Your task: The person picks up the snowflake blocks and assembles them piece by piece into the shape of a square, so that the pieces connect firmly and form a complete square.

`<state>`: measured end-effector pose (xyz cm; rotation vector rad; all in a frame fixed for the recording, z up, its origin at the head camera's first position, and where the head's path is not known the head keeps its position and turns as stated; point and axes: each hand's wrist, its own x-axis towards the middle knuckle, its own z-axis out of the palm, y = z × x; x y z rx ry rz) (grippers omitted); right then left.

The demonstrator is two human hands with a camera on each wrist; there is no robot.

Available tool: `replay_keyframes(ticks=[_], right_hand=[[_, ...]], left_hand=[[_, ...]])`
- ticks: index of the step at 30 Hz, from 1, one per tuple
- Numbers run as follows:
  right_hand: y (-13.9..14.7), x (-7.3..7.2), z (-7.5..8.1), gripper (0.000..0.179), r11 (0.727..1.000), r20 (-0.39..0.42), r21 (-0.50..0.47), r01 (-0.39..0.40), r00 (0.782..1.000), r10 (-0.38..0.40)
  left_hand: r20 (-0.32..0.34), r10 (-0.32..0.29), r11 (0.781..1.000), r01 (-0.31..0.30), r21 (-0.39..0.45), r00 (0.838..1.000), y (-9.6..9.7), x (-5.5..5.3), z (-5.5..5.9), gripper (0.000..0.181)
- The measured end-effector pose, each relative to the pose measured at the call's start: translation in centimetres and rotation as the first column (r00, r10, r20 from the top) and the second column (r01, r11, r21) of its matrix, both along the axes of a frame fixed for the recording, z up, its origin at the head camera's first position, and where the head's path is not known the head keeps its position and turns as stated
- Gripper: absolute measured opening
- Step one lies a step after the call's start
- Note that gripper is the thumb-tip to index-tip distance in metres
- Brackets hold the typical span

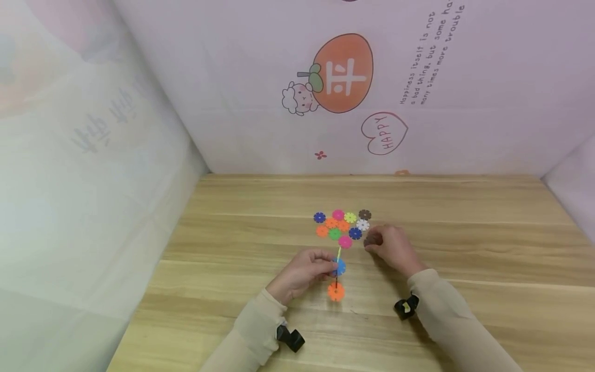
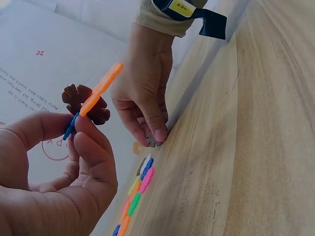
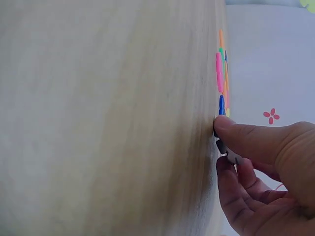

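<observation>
Blue plastic, flat and round with a notched rim, shows in the disc [image 1: 341, 267] pinched between thumb and fingers of the left hand [image 1: 304, 269]. Joined in a chain with it, raised off the pale wood-grain worktop [image 1: 223, 289], are a yellow disc [image 1: 339, 254] seen edge-on beyond those fingertips, and a brown disc [image 2: 75, 95] and an orange disc [image 1: 336, 291] on their near side.

Well apart from it, to the right and slightly farther out, the right hand [image 1: 394, 250] pinches a dark greyish-brown notched disc [image 1: 370, 241] close to the worktop.

Beyond the left hand, and left of the right fingertips, more notched discs lie clustered: a pink one [image 1: 345, 242] nearest the left fingers, a dark blue one [image 1: 355, 233] and a white one [image 1: 362, 225] near the right ones, then green [image 1: 334, 234], orange, yellow, brown, and a second pink and dark blue farther out.

Black mounts [image 1: 291, 338] sit at both beige sleeves [image 1: 255, 325], behind the hands.
</observation>
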<state>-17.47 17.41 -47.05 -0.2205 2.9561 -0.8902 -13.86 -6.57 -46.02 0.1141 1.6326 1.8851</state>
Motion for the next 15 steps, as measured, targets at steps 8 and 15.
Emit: replay_keyframes(ticks=[8,15], right_hand=[[0.42,0.25,-0.2,0.016,0.995,0.025,-0.095,-0.031,0.999,0.034],[0.76,0.52,0.59,0.023,0.977,0.172,-0.211,0.001,0.984,0.036]], left_hand=[[0.009,-0.011,1.0,0.011,-0.001,1.0,-0.06,-0.19,-0.14,0.018],[0.011,-0.019,1.0,0.019,-0.007,1.0,-0.08,-0.24,-0.19,0.019]])
